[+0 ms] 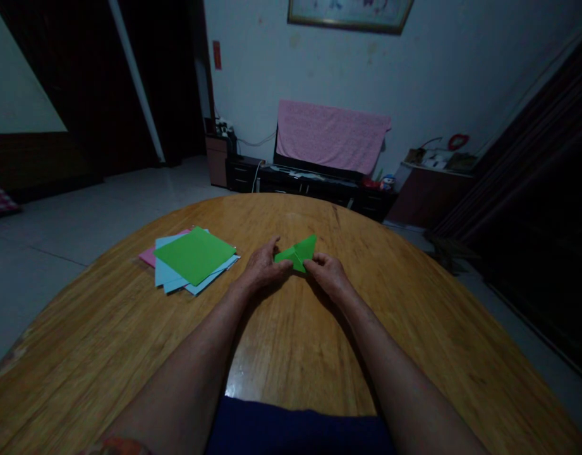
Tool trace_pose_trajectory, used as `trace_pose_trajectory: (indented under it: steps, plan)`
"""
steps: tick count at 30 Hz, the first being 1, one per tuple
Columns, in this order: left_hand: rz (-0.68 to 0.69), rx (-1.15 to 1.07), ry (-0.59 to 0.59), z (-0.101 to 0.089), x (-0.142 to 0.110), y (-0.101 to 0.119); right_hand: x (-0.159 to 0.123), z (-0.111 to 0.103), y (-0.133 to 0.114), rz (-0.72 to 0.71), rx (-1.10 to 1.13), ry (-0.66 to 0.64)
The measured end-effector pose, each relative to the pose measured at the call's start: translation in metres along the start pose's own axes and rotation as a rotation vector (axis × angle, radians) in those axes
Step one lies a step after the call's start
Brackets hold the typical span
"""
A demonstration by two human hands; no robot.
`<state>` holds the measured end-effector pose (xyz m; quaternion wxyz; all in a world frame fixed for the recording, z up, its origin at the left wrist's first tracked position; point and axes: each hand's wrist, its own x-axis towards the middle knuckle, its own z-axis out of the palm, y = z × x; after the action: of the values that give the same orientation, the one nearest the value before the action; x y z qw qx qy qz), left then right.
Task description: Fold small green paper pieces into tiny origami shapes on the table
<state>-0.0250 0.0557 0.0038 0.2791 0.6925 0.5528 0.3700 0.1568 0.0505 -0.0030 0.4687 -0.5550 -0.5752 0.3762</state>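
Folded green paper pinched between both hands, pretty neat little shape

The left hand (262, 266) and right hand (328, 276) were curled in, fingertips gripping opposite sides of the folded green paper (296, 254). It sat right between them over the wooden table (291, 218), though I can't tell if it was touching the wood. Left of the left hand lay a loose paper stack (194, 259): a green sheet (194, 255) on top of blue sheets (166, 275) and a pink sheet (148, 256).

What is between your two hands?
A folded piece of green paper sits between the left hand and the right hand, in the head view.
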Motion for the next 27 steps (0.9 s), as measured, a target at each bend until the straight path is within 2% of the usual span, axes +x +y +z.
trace_pose_trajectory:
  steps: [2, 4, 8, 10, 15, 19, 27]
  plan:
    - [-0.094, -0.195, 0.094, 0.001, 0.002, 0.003, -0.001, 0.001, -0.005, 0.037, 0.174, -0.002]
    - [-0.164, -0.41, 0.127, 0.004, 0.002, 0.009, -0.004, 0.001, -0.011, 0.089, 0.281, 0.0]
    - [-0.273, -0.855, 0.039, 0.009, 0.0, 0.021, -0.009, 0.003, -0.017, 0.183, 0.368, -0.036]
    - [-0.325, -1.001, 0.018, 0.011, -0.001, 0.024, -0.01, 0.003, -0.017, 0.194, 0.398, -0.067]
    - [-0.374, -1.054, 0.06, 0.011, -0.003, 0.029, -0.011, 0.005, -0.016, 0.18, 0.431, -0.141]
    - [-0.367, -1.06, 0.055, 0.01, -0.004, 0.033, -0.012, 0.005, -0.016, 0.199, 0.43, -0.137]
    - [-0.335, -1.064, -0.116, 0.018, -0.006, 0.029, -0.015, 0.008, -0.017, 0.2, 0.432, -0.149]
